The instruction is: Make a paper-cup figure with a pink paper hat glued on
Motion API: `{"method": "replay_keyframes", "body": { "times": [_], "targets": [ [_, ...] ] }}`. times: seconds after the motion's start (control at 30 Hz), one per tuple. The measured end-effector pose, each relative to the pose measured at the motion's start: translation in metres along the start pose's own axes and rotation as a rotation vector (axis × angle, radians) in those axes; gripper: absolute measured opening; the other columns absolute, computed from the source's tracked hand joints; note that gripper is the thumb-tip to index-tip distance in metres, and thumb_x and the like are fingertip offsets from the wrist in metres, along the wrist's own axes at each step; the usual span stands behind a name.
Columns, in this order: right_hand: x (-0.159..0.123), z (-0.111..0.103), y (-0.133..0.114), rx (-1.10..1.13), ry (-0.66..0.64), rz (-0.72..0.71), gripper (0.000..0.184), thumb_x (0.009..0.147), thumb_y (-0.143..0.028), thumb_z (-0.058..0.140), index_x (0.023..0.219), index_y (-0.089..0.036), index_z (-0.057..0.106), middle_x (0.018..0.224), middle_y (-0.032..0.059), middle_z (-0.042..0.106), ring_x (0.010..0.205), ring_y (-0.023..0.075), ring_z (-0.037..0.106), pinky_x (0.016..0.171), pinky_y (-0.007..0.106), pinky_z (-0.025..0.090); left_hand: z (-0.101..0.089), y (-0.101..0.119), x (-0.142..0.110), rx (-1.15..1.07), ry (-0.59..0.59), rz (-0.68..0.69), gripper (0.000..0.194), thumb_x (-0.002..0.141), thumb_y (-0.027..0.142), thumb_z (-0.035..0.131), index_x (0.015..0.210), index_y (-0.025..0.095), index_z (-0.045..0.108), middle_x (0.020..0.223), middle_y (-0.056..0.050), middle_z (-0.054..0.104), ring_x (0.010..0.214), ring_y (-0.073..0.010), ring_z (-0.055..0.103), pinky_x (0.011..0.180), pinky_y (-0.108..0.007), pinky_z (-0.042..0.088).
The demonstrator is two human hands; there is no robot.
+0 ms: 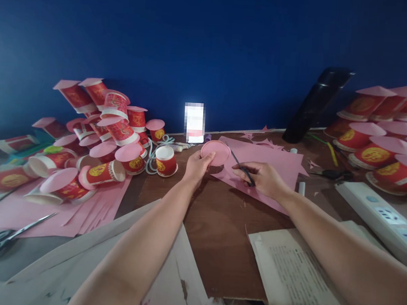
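My left hand [198, 165] grips a round pink paper disc [218, 152], thumb on its face and fingers behind. The disc faces me and is held up over the desk. In my right hand [261, 177] is a pair of dark-handled scissors [246, 171], its blades pointing up and left toward the disc's right edge. Whether the blades touch the disc I cannot tell. Beneath my right hand lies a sheet of pink paper [277, 168] with cut edges. A red and white paper cup [166, 160] stands left of my left hand.
Red cups with pink paper tops are piled left [114, 129] and right [374, 154]. A bright phone [194, 122] stands at the wall. A black bottle [317, 104] leans there too. Other scissors [11, 238], a power strip [374, 216] and a booklet [296, 271] lie nearer.
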State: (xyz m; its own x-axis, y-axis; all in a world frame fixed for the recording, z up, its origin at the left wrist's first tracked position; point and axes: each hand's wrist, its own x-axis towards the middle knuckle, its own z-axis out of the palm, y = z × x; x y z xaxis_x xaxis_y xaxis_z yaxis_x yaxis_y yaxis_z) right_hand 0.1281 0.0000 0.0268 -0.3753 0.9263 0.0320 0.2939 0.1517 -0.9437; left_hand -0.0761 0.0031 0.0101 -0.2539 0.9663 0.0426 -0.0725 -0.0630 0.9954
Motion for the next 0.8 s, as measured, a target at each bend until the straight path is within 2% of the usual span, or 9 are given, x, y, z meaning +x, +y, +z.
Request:
{"method": "replay_keyframes", "body": {
  "times": [0.3,0.47,0.8],
  "targets": [
    [0.0007,0.0011,0.0016,0.019,0.003,0.031,0.052,0.068,-0.056,0.072,0.099,-0.015,0.073,0.065,0.0015,0.061,0.053,0.0108,0.051,0.053,0.028,0.043,-0.001,-0.0008,0.0011,-0.017,0.004,-0.014,0.03,0.07,0.043,0.071,0.068,0.015,0.06,0.05,0.004,0.046,0.043,-0.0053,0.036,0.043,-0.019,0.028],
    [0.0004,0.0016,-0.0001,-0.004,-0.015,0.035,0.052,0.067,-0.059,0.072,0.094,-0.016,0.074,0.063,0.0013,0.061,0.052,0.0106,0.049,0.054,0.029,0.042,-0.0006,-0.001,0.0018,-0.021,0.007,-0.005,0.03,0.069,0.043,0.071,0.067,0.015,0.06,0.049,0.005,0.046,0.043,-0.0055,0.036,0.043,-0.02,0.027],
    [-0.0001,-0.0005,0.0008,-0.02,-0.014,0.025,0.05,0.07,-0.056,0.071,0.098,-0.014,0.074,0.064,0.0014,0.061,0.052,0.0103,0.049,0.051,0.027,0.041,0.0011,-0.0011,0.0,0.003,0.0,-0.014,0.029,0.07,0.042,0.071,0.07,0.015,0.063,0.052,0.004,0.049,0.044,-0.0057,0.037,0.043,-0.02,0.027]
  ]
}}
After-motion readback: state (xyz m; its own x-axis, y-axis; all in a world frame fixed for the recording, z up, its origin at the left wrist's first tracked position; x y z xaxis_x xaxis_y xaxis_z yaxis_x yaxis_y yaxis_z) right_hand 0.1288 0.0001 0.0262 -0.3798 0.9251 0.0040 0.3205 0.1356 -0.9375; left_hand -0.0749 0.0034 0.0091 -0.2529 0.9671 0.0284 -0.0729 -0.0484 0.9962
